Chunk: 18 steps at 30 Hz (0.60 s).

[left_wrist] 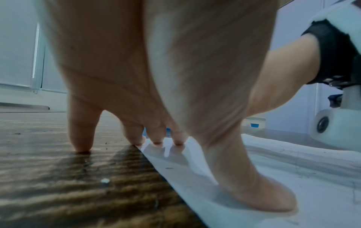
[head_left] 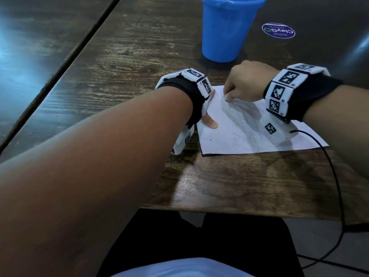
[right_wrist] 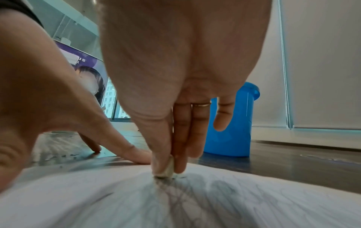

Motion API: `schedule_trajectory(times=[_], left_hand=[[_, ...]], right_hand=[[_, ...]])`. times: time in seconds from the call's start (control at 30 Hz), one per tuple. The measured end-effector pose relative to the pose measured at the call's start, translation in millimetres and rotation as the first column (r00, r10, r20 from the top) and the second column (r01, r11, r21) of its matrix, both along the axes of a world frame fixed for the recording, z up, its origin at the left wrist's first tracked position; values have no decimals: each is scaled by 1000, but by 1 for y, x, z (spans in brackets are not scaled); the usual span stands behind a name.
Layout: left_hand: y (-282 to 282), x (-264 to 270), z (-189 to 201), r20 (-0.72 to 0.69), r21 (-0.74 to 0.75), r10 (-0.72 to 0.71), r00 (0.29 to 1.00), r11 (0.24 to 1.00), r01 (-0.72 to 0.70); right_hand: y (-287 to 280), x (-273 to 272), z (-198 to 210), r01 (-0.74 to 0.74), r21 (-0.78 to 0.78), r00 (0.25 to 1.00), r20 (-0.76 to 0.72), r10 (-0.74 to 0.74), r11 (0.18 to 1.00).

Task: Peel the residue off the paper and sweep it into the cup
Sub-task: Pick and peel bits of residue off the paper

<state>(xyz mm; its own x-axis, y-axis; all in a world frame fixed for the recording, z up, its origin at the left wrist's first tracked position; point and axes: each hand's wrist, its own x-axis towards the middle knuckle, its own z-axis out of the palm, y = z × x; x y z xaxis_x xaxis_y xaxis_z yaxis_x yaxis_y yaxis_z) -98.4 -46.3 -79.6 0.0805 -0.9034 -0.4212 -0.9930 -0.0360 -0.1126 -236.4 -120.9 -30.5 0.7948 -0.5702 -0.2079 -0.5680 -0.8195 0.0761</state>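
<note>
A white paper (head_left: 229, 134) with grey pencil scribbles lies on the dark wooden table (head_left: 139, 56). My right hand (head_left: 227, 94) pinches a small white eraser (right_wrist: 165, 168) between thumb and fingers, its end pressed onto the scribbles. Tiny eraser crumbs (right_wrist: 178, 175) lie beside it on the paper (right_wrist: 117, 200). My left hand (head_left: 208, 121) presses the paper's left edge (left_wrist: 195, 192) with straight, spread fingers; the thumb (left_wrist: 269, 197) lies flat on the sheet and the little finger touches bare wood. A blue plastic cup (head_left: 227, 31) stands upright just beyond the paper and shows behind my right fingers as the cup (right_wrist: 232, 123).
A round purple sticker (head_left: 278, 30) sits on the table right of the cup. A black cable (head_left: 335, 176) runs from my right wrist over the table's front edge (head_left: 219, 210). A seam (head_left: 60, 72) splits the tables at left. A pale crumb (left_wrist: 105, 180) lies on the wood.
</note>
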Motion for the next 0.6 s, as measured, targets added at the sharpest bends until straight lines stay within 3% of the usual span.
schedule_trajectory(times=[0.27, 0.6], left_hand=[[-5, 4, -6, 26, 0, -10, 1000, 1000, 10], [1, 2, -6, 45, -24, 15, 999, 1000, -14]], right_hand=[[11, -11, 1, -132, 164, 986, -77, 146, 978], [11, -10, -2, -56, 16, 998, -12, 56, 998]])
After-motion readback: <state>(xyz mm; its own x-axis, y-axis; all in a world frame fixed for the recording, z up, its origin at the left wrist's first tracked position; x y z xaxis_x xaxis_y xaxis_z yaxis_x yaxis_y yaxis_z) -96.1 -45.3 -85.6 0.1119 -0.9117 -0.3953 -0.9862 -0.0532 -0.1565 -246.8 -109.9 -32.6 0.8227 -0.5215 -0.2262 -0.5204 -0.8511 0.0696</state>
